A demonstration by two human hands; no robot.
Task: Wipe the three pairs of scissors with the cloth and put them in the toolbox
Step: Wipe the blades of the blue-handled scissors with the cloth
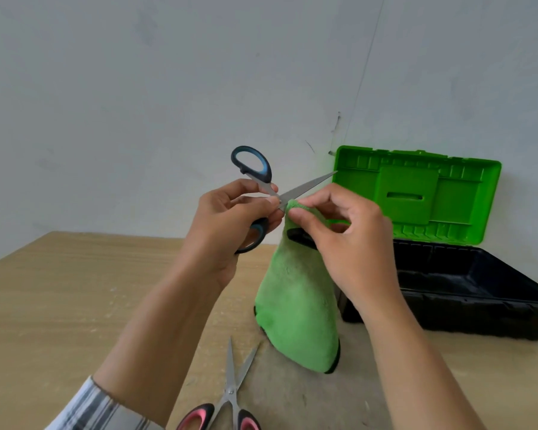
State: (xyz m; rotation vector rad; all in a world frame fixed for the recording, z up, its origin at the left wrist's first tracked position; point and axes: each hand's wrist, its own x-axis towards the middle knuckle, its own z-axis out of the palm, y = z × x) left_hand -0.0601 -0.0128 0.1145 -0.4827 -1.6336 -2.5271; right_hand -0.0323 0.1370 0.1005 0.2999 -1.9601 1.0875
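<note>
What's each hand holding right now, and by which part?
The left hand grips the blue-handled scissors by the lower handle loop and pivot. The right hand pinches the green cloth at its top fold, against the blade.

a wooden table [75,305] against a pale wall [137,88].

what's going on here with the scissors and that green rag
A person is cleaning scissors at a table. Their left hand grips the blue-handled scissors, held up off the table with the blades spread. The right hand pinches the green cloth against the steel near the pivot. A pink-handled pair lies open on the table nearer the person. The toolbox stands open at the right, green lid up. I can't make out a third pair.
</note>
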